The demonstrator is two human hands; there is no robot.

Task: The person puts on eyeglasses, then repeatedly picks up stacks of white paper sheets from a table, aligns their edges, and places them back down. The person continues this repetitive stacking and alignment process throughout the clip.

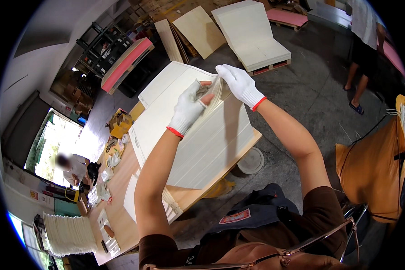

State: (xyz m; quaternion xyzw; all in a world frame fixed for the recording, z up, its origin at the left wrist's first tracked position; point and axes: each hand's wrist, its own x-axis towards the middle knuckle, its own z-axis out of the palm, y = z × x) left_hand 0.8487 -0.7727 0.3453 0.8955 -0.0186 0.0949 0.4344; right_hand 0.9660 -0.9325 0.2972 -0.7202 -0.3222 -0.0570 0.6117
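Observation:
A tall stack of large white sheets [198, 157] stands on the wooden table in front of me. Both my hands wear white knitted gloves with red cuffs. At the stack's upper corner, several sheets are lifted and fanned in a bend. My right hand [240, 84] pinches the corner of these sheets from the right. My left hand [187, 108] is curled at their edges, its bare thumb and a bare fingertip against the fanned sheets. How many sheets lie between the fingers is hidden.
The wooden table [123, 173] carries plastic bags, a yellow box [120, 123] and smaller white pieces. A lidded bucket [250, 161] stands beside it. Beyond are a pallet of white sheets [261, 49] and leaning boards [200, 31]. Other people are at left and far right; an orange-covered bundle [371, 166] stands right.

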